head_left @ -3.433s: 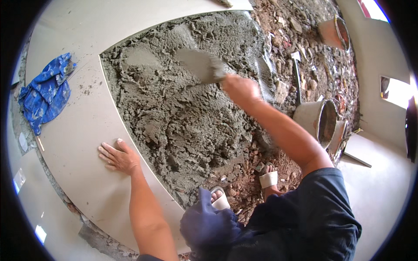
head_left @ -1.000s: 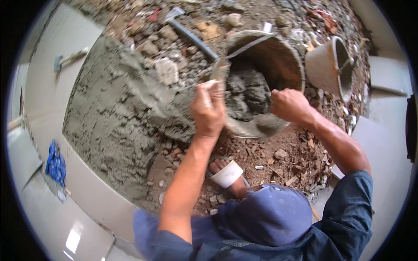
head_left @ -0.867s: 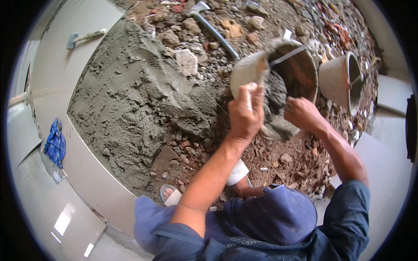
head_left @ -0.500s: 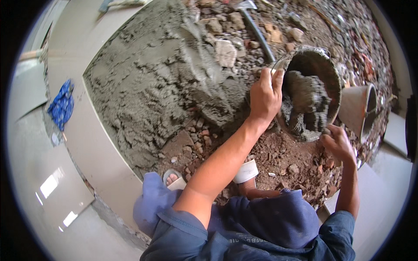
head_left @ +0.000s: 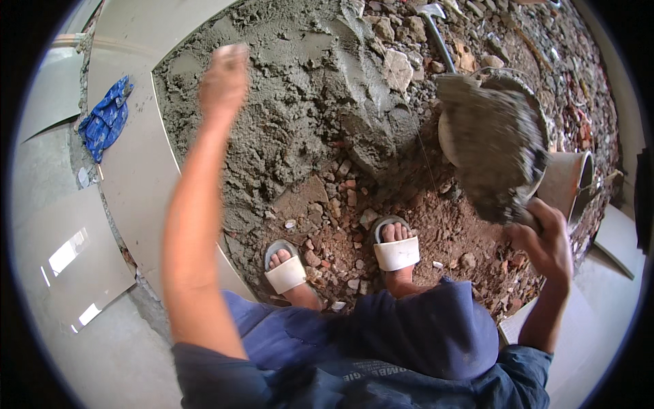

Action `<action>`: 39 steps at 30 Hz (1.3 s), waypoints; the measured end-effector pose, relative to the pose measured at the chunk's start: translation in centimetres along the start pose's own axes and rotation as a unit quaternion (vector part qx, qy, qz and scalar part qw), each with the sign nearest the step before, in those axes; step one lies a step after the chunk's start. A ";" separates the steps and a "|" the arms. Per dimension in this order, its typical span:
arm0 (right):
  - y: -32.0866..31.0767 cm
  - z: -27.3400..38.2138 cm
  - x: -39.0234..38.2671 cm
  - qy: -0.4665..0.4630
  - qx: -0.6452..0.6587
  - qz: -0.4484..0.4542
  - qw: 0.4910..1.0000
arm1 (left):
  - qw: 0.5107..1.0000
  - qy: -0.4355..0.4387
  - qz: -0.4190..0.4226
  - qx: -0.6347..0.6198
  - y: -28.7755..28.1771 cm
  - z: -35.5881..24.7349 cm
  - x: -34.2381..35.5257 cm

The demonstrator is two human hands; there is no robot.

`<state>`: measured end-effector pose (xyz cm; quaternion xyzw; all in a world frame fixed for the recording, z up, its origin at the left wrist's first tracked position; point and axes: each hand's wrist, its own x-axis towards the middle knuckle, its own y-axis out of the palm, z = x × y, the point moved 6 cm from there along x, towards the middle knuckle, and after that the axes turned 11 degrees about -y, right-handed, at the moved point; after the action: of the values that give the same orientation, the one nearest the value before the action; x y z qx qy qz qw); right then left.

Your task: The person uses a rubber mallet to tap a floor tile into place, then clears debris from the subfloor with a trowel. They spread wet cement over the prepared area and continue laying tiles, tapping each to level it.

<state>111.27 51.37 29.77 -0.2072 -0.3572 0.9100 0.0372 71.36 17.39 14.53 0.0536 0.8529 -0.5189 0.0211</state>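
Note:
My right hand is closed round the handle of a trowel, whose blade is coated in wet grey mortar and blurred by motion. The trowel is above the mouth of a mortar-smeared bucket, hiding most of its inside. Far to the left, my left hand is above a bed of wet mortar, away from the bucket. Its fingers look drawn in, but motion smears them, and whether they hold anything is unclear.
A second bucket lies tipped at the right. Behind stands a hammer-like tool on rubble. A blue cloth lies on the pale tiles at left. My sandalled feet are on broken stones and soil. A thin string crosses the middle.
My left hand has let go of the bucket's rim and swung left over the mortar bed. My right hand has brought the mortar-covered trowel up from inside the bucket.

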 end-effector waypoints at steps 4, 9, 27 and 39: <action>9.5 3.4 7.5 0.033 0.195 0.101 0.975 | 0.981 -0.075 -0.105 0.147 -12.4 13.8 -0.1; 18.1 4.5 11.5 -0.035 0.053 0.118 0.991 | 0.969 -0.177 -0.104 0.140 -14.5 29.6 -8.1; 18.2 -0.5 25.2 0.171 -0.265 0.045 0.948 | 0.937 -0.203 -0.182 0.221 -3.1 40.3 -15.5; 18.8 -4.5 19.8 0.090 -0.380 0.228 0.892 | 0.931 -0.198 -0.196 0.235 -3.1 40.2 -15.5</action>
<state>96.56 44.52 7.37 -0.3623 -0.6134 0.6660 -0.2211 85.67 -20.81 0.15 -0.2148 0.6788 -0.6982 0.0740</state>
